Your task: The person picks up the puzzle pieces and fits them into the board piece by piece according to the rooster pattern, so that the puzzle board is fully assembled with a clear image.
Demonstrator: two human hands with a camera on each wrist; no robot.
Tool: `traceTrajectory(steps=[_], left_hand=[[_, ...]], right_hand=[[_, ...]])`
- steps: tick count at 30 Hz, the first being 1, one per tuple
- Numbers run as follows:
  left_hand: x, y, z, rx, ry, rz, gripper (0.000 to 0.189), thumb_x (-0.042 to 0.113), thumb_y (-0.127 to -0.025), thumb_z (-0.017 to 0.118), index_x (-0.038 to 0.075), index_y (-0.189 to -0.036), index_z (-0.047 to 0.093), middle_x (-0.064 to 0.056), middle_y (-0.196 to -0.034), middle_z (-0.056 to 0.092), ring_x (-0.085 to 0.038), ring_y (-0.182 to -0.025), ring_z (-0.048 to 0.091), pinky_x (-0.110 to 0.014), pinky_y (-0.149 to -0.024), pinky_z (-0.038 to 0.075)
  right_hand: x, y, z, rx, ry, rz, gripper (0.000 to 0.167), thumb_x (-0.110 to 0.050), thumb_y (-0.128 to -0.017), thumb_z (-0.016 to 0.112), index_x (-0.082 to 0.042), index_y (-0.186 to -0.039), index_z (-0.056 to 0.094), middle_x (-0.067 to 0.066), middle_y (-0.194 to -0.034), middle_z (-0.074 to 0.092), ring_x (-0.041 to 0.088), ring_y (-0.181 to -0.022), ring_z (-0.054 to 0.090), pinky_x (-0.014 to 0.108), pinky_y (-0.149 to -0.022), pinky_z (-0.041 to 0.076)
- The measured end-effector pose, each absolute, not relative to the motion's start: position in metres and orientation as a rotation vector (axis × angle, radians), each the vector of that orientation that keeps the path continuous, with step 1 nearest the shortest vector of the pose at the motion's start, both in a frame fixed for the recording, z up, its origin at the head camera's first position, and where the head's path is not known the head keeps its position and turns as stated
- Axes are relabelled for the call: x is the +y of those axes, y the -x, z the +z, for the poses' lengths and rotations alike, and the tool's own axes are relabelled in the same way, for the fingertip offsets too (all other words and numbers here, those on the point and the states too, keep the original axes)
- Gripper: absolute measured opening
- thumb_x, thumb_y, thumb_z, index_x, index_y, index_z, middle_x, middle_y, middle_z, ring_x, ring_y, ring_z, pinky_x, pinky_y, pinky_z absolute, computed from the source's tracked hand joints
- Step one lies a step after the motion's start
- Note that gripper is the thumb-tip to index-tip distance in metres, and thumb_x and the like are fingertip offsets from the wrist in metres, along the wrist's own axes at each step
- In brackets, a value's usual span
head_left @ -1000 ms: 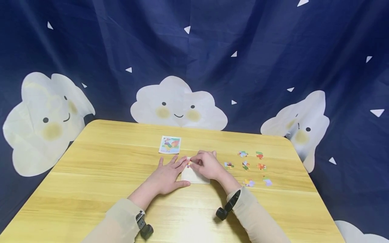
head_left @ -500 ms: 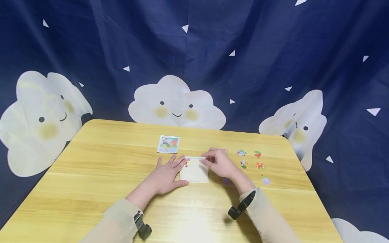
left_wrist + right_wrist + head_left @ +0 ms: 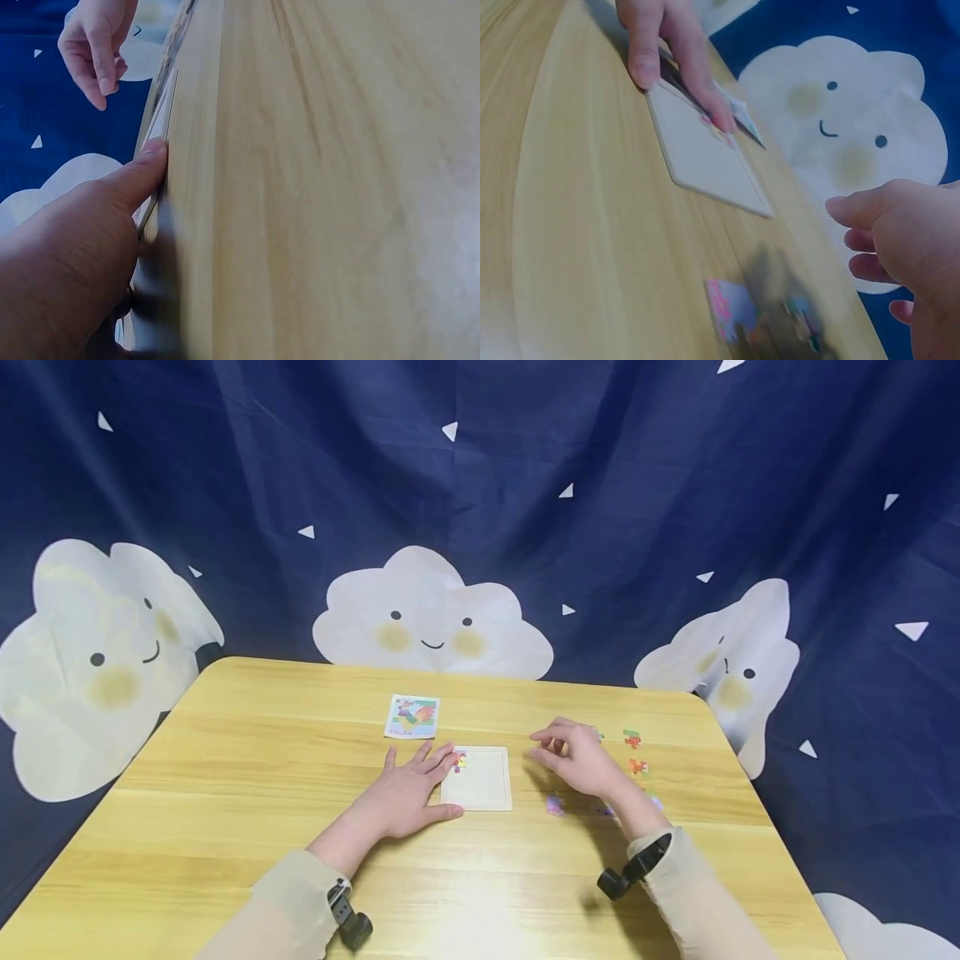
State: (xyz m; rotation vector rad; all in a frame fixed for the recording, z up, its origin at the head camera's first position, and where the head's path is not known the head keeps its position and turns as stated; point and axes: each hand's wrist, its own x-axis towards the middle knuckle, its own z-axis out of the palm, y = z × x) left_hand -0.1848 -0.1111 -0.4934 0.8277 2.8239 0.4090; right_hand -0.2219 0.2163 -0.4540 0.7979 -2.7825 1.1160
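A white puzzle tray [image 3: 480, 785] lies flat on the table, with a small colourful puzzle piece [image 3: 461, 761] in its far left corner. My left hand [image 3: 408, 793] rests along the tray's left side, fingers spread, index fingertip right by that piece and thumb at the near corner. To the right of the tray my right hand [image 3: 583, 760] hovers over the table with loosely bent fingers and nothing between them. Puzzle pieces lie under and around it, such as a lilac one [image 3: 555, 805] and an orange one [image 3: 637, 767]; the hand and forearm hide some others.
A square picture card [image 3: 412, 717] with a colourful bird lies behind the tray, towards the left. Another red and green piece [image 3: 632, 739] lies farther back on the right. A dark blue curtain [image 3: 510, 468] with smiling clouds hangs behind the wooden table [image 3: 262, 777].
My right hand has left the piece in the tray's far left corner and moved right, over the loose pieces. My left hand keeps its place on the tray.
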Motion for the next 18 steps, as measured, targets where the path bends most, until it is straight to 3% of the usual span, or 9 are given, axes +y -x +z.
traceTrajectory(steps=[5,9,11,18], left_hand=[[-0.111,0.185,-0.492,2.822,-0.821,0.415,0.093,0.073,-0.099,0.054,0.019,-0.170,0.029,0.002,-0.175,0.021,-0.034,-0.160,0.015,-0.080,-0.116,0.008],[-0.110,0.185,-0.491,2.819,-0.812,0.415,0.094,0.073,-0.098,0.055,0.017,-0.169,0.030,0.001,-0.175,0.022,-0.034,-0.160,0.015,-0.080,-0.117,0.008],[-0.110,0.185,-0.490,2.816,-0.806,0.416,0.094,0.074,-0.098,0.055,0.017,-0.169,0.031,0.001,-0.175,0.022,-0.034,-0.160,0.015,-0.080,-0.117,0.008],[-0.110,0.186,-0.489,2.811,-0.801,0.417,0.094,0.074,-0.098,0.055,0.017,-0.169,0.031,0.001,-0.175,0.022,-0.033,-0.161,0.016,-0.080,-0.117,0.008]], right_hand=[[0.233,0.220,-0.451,-2.797,-0.727,1.059,0.036,-0.014,-0.098,0.078,0.002,-0.129,0.073,0.001,-0.100,0.067,0.016,-0.083,0.065,0.035,-0.074,0.049],[0.248,0.221,-0.452,-2.777,-0.696,1.042,0.038,-0.012,-0.097,0.079,0.004,-0.131,0.071,0.009,-0.103,0.068,0.018,-0.085,0.065,0.035,-0.075,0.049],[0.255,0.221,-0.453,-2.771,-0.680,1.044,0.038,-0.011,-0.097,0.079,0.005,-0.130,0.071,0.012,-0.104,0.068,0.020,-0.085,0.064,0.033,-0.065,0.052],[0.278,0.224,-0.458,-2.786,-0.611,1.042,0.036,-0.009,-0.097,0.078,0.007,-0.128,0.070,0.017,-0.111,0.068,0.024,-0.087,0.063,0.030,-0.065,0.050]])
